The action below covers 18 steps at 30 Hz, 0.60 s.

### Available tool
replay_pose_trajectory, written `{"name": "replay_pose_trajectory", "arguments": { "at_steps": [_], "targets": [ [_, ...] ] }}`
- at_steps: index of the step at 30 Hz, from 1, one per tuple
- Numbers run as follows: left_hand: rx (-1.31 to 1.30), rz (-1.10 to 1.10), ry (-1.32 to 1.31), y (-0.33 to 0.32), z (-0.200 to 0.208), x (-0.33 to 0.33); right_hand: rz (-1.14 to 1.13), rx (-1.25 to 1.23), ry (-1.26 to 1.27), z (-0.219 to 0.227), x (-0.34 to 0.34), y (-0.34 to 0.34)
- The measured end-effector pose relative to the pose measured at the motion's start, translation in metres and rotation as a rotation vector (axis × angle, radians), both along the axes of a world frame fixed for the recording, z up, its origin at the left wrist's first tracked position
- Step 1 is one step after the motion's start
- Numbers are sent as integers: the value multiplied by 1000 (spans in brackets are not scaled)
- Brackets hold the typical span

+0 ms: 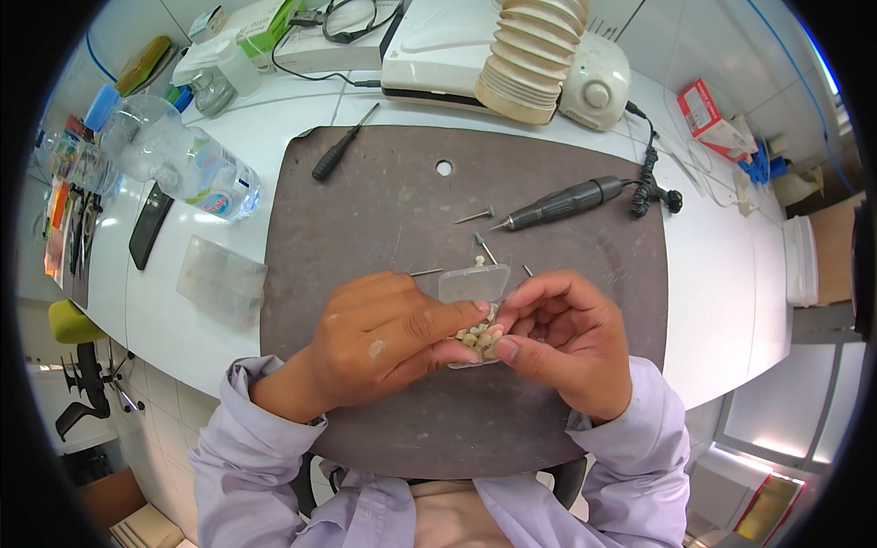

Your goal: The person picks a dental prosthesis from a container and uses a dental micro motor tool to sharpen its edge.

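Observation:
A small clear plastic box (473,285) with its lid raised is between my hands, in front of my chest. Several cream, tooth-like pieces (477,338) fill its lower part. My left hand (384,338) reaches over from the left, thumb at the near left edge and index finger across the pieces. At the right edge is my right hand (571,342), its thumb and curled fingers closed on the box; whether a piece is also pinched there I cannot tell. Just beyond the lid, one loose cream piece (480,261) lies on the brown mat (384,201).
Beyond my hands lie a black rotary handpiece (566,201), small metal burs (484,245) and a black-handled tool (336,155). Plastic bottles (215,173), a dark phone (151,224) and a clear container (222,279) are at left. A ribbed hose (534,59) stands at the back.

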<state>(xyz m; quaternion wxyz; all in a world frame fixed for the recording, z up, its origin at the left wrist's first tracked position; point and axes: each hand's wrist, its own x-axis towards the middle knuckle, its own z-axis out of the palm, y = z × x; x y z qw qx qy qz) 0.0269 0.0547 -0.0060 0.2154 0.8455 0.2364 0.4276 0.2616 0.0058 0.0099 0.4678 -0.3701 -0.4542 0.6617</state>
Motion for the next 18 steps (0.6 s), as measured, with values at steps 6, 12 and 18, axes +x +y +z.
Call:
{"name": "replay_pose_trajectory", "arguments": {
  "at_steps": [6,12,18],
  "targets": [
    [7,-43,14,2,3,0,33,2,-12,-2,0,0],
    [-13,-67,-15,2,-1,2,52,-104,-39,9,-1,3],
    [-40,99,-14,5,4,-7,-471,96,-3,10,65,48]
  ]
}}
